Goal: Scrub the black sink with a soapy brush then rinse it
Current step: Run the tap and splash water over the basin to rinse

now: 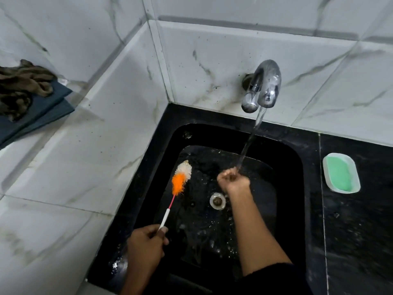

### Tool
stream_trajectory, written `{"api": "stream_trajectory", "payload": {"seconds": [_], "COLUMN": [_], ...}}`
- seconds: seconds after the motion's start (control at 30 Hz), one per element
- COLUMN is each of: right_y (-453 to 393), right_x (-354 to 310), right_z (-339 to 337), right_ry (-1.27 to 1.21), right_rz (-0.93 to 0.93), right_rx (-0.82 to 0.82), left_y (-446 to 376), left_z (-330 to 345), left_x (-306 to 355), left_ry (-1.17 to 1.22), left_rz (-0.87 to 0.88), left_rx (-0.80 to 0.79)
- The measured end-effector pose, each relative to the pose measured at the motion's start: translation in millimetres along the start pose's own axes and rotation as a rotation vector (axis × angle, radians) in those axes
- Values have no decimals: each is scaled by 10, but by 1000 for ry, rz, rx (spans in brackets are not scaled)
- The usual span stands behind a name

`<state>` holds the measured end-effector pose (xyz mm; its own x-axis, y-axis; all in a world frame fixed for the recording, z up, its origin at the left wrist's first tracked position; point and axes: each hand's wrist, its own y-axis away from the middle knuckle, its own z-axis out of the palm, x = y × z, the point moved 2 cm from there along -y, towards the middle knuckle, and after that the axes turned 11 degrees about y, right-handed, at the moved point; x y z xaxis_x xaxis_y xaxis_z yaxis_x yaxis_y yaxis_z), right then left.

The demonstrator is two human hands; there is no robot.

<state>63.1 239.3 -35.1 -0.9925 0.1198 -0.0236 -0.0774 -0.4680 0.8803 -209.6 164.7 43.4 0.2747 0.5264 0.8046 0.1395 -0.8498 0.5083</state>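
Note:
The black sink (285, 167) is set into a black counter in a tiled corner, wet inside, with a metal drain (217, 200) at its middle. My left hand (146, 241) grips the white handle of a brush (180, 177) whose orange and white bristle head rests against the sink's left inner wall. My right hand (232, 179) is closed in a fist above the drain, right under the stream of water falling from the chrome tap (264, 86). Nothing shows inside the fist.
A white soap dish with a green bar of soap (340, 173) lies on the black counter to the right of the sink. On the left ledge a brown cloth (21, 81) lies on folded dark blue cloths (42, 111). White marble tiles surround the corner.

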Motion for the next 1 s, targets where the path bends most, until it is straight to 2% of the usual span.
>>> {"api": "stream_trajectory", "payload": {"seconds": [0.13,0.27,0.33,0.47,0.57,0.73,0.87,1.0], "right_y": [-26,-19,-26,-43,-24,-62,-10,82], "right_x": [-117,-656,-882,-908,-591,-28,-44,-657], "right_z": [18,274,234,-105,-229,-55,185,143], "right_ry": [10,22,-37,44,218,282,146,-113], "right_rz": [5,-160,-238,-304,-186,37,29,-127], "right_rx": [-41,-116,-64,44,78,-2,-137,-234], "left_y": [-53,-76,-96,-166,-189,-188,-175,-170], "left_z": [101,177,197,230,278,339,365,383], "left_x": [31,94,112,112,119,182,219,248], "left_ry": [27,-8,-17,0,14,10,20,57], "left_rz": [-4,30,39,42,28,38,36,25], "left_rx": [-3,-28,-41,-50,-55,-57,-51,-58]}}
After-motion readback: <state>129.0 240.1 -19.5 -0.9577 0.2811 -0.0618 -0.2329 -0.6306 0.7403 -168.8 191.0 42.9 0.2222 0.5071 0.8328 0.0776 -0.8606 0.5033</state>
